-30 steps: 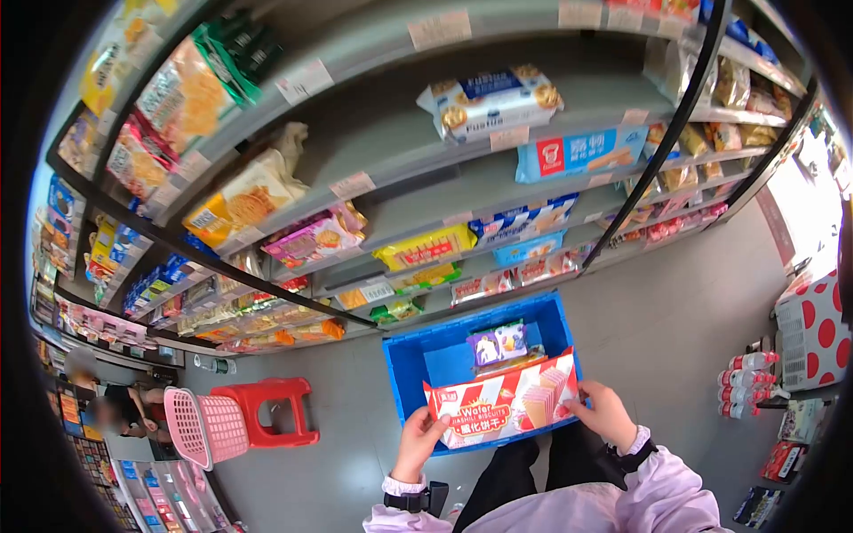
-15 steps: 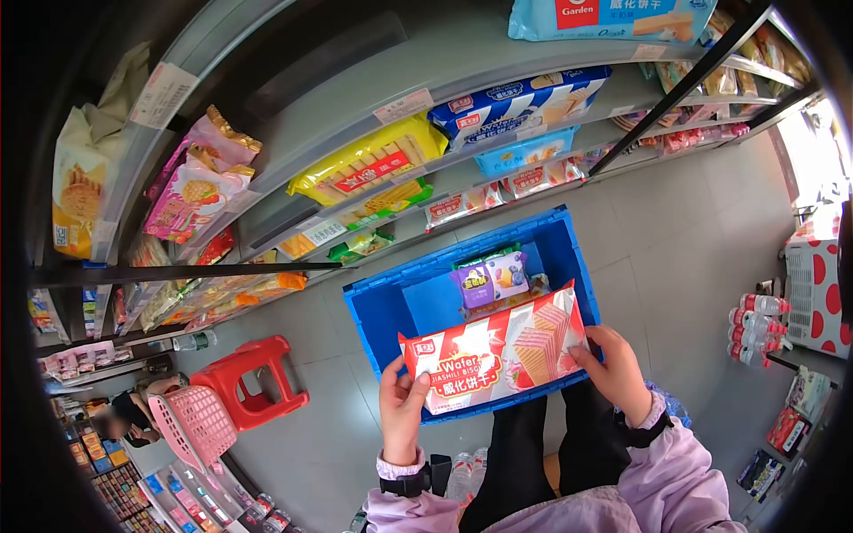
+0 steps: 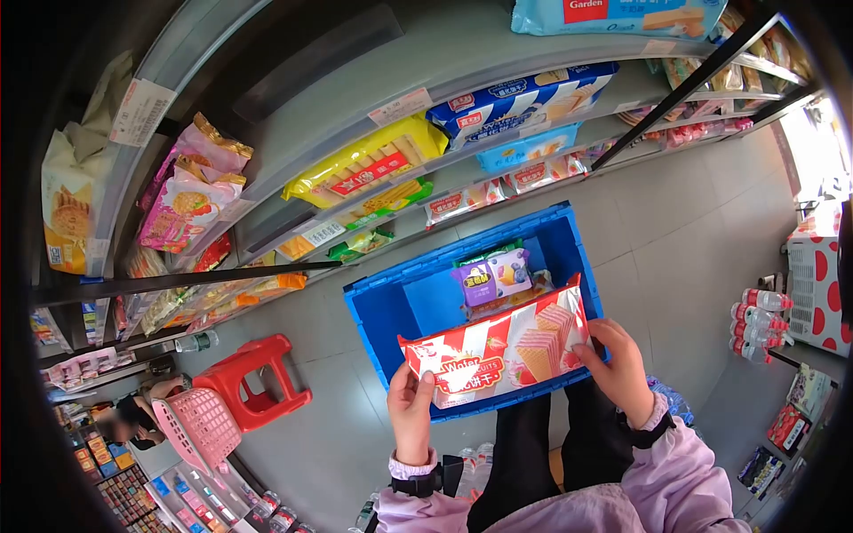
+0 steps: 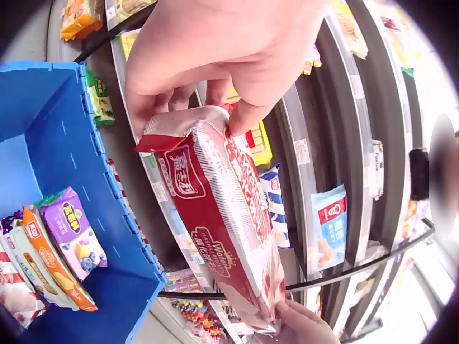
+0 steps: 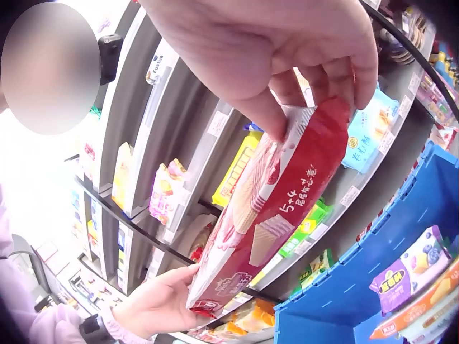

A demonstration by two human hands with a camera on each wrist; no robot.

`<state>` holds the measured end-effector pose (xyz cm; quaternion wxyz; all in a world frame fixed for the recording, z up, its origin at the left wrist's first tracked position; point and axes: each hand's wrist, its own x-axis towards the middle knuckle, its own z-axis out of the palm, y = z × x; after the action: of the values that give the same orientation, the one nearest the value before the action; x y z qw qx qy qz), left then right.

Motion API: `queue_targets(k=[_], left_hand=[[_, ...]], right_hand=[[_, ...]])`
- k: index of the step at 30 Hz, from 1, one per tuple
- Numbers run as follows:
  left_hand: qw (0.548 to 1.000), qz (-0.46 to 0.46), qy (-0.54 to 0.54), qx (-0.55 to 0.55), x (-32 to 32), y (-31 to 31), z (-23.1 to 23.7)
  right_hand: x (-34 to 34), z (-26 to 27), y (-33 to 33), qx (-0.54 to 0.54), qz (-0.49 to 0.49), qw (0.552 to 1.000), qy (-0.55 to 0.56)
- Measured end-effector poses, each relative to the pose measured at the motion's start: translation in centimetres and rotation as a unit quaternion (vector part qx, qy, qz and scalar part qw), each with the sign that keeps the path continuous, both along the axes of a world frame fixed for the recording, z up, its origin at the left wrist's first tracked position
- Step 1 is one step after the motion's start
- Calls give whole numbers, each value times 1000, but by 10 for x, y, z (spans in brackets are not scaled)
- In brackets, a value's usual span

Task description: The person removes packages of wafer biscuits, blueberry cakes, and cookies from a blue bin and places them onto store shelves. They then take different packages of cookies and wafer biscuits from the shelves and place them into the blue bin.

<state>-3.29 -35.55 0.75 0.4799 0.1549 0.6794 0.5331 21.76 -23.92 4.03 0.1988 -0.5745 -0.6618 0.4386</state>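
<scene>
Both hands hold a red and white packet of wafer biscuits (image 3: 498, 351) by its two ends, in front of the body. My left hand (image 3: 411, 413) pinches the left end, thumb on the printed front. At the other end, my right hand (image 3: 617, 369) pinches the packet the same way. Beyond it sits a blue crate (image 3: 378, 329), partly hidden by the packet in the head view. Inside the crate lie a purple blueberry snack pack (image 4: 74, 229), an orange packet (image 4: 54, 261) and other packets beside them. The right wrist view shows the packet's red side (image 5: 287, 208).
Shelves with biscuit packets run along the far side, among them a yellow packet (image 3: 369, 164) and a blue striped packet (image 3: 524, 102). A red stool (image 3: 258, 382) and a pink basket (image 3: 197, 425) stand at left. Bottles (image 3: 760, 324) and a polka-dot box (image 3: 817, 284) are at right.
The head view has dipped and come nearer the lower shelves since a second ago. Both hands keep hold of the wafer packet, which has shifted only slightly in the last half second.
</scene>
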Motion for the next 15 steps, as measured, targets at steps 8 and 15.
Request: queue_targets(k=[8,15], left_hand=[[999,-15,0,42,-6,6,41],[994,-53,15,94,-19,12,77]], right_hand=[[-7,43,8,30,18,999,-12],[-12,75,7,40,27,998,-39]])
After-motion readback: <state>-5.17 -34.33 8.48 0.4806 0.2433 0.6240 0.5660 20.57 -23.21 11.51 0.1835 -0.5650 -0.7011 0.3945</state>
